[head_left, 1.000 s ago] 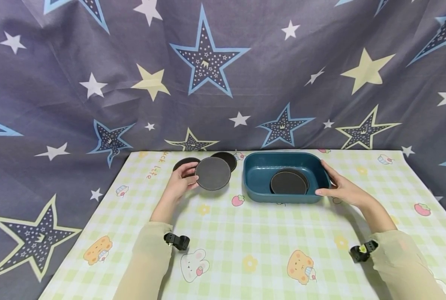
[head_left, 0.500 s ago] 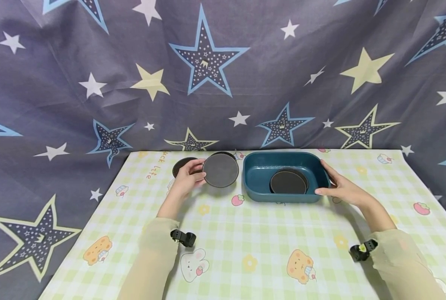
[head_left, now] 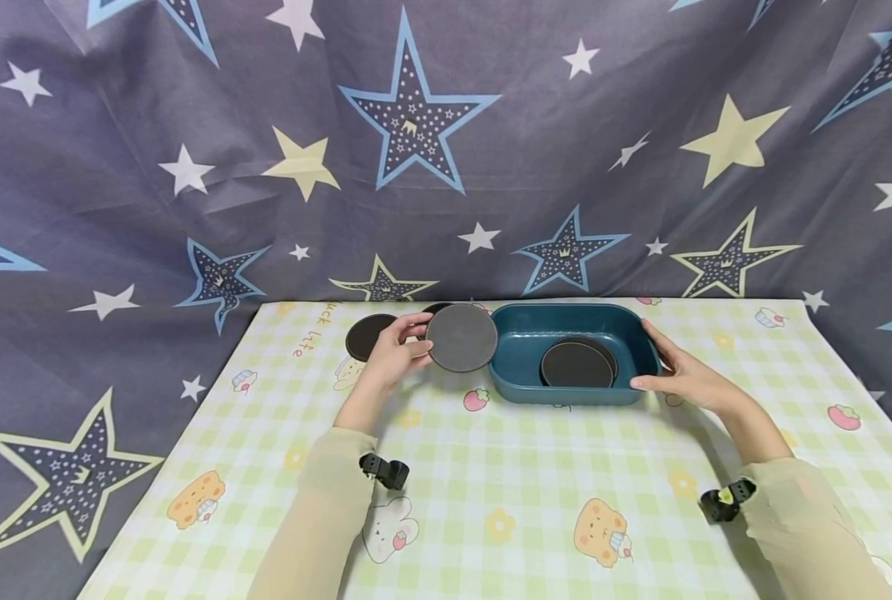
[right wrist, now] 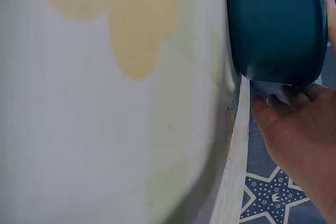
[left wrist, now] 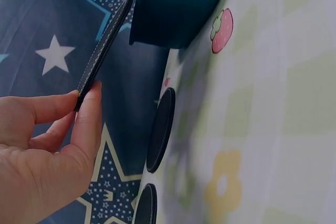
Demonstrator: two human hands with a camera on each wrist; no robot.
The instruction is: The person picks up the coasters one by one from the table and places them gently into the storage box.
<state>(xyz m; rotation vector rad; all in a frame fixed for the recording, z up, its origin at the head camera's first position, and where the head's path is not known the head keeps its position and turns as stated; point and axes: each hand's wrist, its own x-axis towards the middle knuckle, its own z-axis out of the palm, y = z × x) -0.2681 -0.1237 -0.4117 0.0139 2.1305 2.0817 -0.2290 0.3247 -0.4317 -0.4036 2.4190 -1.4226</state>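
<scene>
Dark disc (head_left: 462, 337) pinched in left hand (head_left: 397, 353); right hand (head_left: 674, 379) grips teal dish (head_left: 566, 395); checked tablecloth (head_left: 536, 467), starry curtain (head_left: 266, 83) behind

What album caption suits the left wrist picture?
Left fingers pinch a dark stitched disc, with two similar discs on checked cloth and a teal dish beyond.

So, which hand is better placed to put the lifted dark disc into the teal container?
Probably the left hand: it pinches the dark disc above the table, close to the teal container. The right hand grips the container's opposite end, so it seems occupied.
</scene>
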